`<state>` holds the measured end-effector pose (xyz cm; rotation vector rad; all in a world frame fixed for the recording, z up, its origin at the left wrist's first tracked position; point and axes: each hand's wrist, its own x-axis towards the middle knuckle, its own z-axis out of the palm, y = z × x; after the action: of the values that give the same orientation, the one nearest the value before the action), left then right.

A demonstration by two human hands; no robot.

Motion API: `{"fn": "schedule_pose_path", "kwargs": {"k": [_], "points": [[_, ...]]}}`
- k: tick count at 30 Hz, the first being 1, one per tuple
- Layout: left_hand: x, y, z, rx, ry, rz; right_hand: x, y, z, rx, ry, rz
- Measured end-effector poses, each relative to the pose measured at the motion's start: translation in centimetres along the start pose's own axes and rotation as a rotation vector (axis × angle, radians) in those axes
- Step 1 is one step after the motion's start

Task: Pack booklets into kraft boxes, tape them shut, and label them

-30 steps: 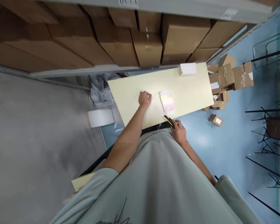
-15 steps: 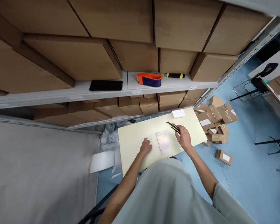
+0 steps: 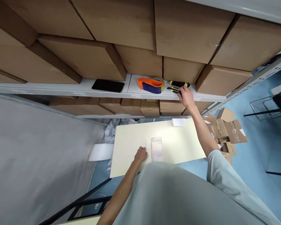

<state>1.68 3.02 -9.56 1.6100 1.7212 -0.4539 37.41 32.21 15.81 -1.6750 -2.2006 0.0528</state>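
Note:
My right hand (image 3: 186, 95) reaches to the shelf and grips a black and yellow utility knife (image 3: 174, 90) at its front edge. Just behind the knife lies a second black and yellow tool (image 3: 178, 83). To the left sits an orange and blue tape dispenser (image 3: 151, 85). Down on the cream tabletop (image 3: 128, 140), my left hand (image 3: 140, 154) rests with loosely bent fingers and nothing visible in it. Close to its right is a small pale pink and white packet (image 3: 157, 149). A small white box (image 3: 178, 122) stands at the table's far edge.
A black phone (image 3: 108, 85) lies on the shelf (image 3: 133, 89), with cardboard boxes (image 3: 140, 62) stacked behind. Smaller cartons (image 3: 224, 128) are piled on the blue floor at right. Crumpled white wrapping (image 3: 109, 131) lies left of the table, near a grey wall (image 3: 37, 156).
My right hand has moved from above the table up to the shelf, carrying the utility knife. My left hand stays on the tabletop beside the packet. The view has shifted slightly.

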Motion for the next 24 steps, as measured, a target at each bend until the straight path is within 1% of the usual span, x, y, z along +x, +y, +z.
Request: {"fn": "schedule_pose_path", "kwargs": {"k": [3, 6, 8, 10, 12, 14, 16, 18, 20, 21, 22, 24], "points": [[-0.8, 0.1, 0.9, -0.004, 0.017, 0.007, 1.8, 1.2, 1.1, -0.018, -0.023, -0.01], [-1.6, 0.2, 2.0, -0.007, 0.042, 0.012, 2.2, 1.5, 1.7, -0.003, 0.021, -0.025], [-1.9, 0.1, 2.9, -0.014, 0.058, 0.011, 1.3, 1.2, 2.0, 0.039, 0.083, -0.046], [-2.1, -0.1, 3.8, -0.025, 0.066, 0.01, -0.9, 0.4, 2.8, 0.092, 0.143, -0.056], [-2.3, -0.4, 4.8, -0.038, 0.068, 0.013, -4.7, -0.7, 4.7, 0.157, 0.161, -0.047], [-2.7, -0.7, 5.6, -0.044, 0.103, 0.065, -10.2, -2.0, 7.8, 0.234, 0.103, -0.006], [-3.0, -1.1, 6.2, -0.043, 0.124, 0.108, -16.7, -3.5, 11.7, 0.302, -0.049, 0.092], [-3.3, -1.6, 6.7, -0.048, 0.102, 0.144, -23.4, -5.2, 15.4, 0.323, -0.279, 0.217], [-3.4, -2.1, 7.0, -0.051, 0.071, 0.161, -29.0, -6.9, 18.3, 0.319, -0.504, 0.384], [-3.4, -2.4, 7.0, -0.05, 0.057, 0.173, -31.2, -7.9, 19.3, 0.318, -0.587, 0.462], [-3.5, -2.5, 7.0, -0.046, 0.044, 0.188, -32.8, -8.8, 20.2, 0.324, -0.64, 0.53], [-3.5, -2.7, 6.8, -0.029, 0.016, 0.221, -34.6, -10.5, 21.3, 0.349, -0.688, 0.651]]}}
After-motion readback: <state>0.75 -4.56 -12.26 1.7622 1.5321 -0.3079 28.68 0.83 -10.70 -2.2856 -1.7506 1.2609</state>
